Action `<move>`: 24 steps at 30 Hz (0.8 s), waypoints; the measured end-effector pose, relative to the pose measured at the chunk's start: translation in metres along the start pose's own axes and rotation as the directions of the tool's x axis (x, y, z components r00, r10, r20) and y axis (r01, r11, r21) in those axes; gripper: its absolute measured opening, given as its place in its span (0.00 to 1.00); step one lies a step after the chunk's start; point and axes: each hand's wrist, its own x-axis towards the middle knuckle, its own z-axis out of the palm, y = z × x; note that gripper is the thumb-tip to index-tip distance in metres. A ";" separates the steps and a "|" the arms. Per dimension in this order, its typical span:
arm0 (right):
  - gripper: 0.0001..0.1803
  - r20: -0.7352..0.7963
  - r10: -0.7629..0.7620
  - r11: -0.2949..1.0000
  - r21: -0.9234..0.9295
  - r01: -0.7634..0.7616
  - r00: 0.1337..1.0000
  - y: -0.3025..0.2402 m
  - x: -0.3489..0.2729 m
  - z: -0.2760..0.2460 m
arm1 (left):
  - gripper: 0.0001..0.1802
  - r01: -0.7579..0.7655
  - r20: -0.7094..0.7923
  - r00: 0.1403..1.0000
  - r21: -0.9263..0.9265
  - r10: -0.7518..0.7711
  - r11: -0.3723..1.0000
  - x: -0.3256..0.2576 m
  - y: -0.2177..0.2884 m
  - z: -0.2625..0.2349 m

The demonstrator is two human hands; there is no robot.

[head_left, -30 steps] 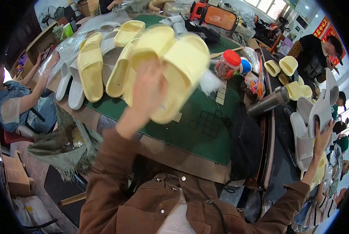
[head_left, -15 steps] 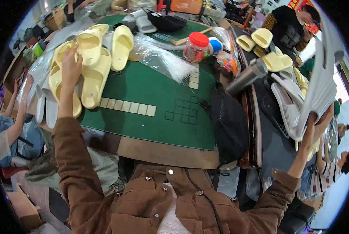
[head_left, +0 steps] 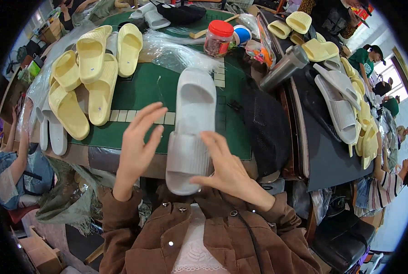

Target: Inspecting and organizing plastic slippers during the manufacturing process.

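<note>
A pair of light grey slide slippers, pressed together toe to heel, is in front of me over the near edge of the table. My right hand grips their right side, fingertips and thumb on the ribbed strap. Just left of them, my left hand is raised, empty, its fingers apart. Beyond it, pale yellow slippers lie piled on the table's left side, with a grey slipper beside them.
The table has a green mat. On it are clear plastic bags and a red-lidded jar. A steel flask and a black cloth bag are to the right. More yellow and grey slippers cover a dark side table. People work nearby.
My right hand has brought the grey slippers from the far right to the middle. My left hand has left the yellow slippers and moved right, towards the grey pair.
</note>
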 end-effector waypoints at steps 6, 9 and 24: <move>0.23 -0.286 0.020 1.000 -0.008 -0.024 0.958 0.030 0.028 -0.030 | 0.25 -0.044 0.155 0.987 -0.015 0.046 0.999 -0.033 0.018 0.033; 0.25 -0.334 0.145 0.978 -0.092 -0.186 0.931 0.055 0.055 -0.036 | 0.37 -0.109 0.233 0.968 0.077 0.088 0.991 -0.045 0.024 0.054; 0.25 -0.624 0.202 0.979 0.103 -0.176 0.755 0.081 0.088 -0.051 | 0.26 -0.421 0.581 0.784 0.241 0.217 0.874 -0.030 0.009 0.024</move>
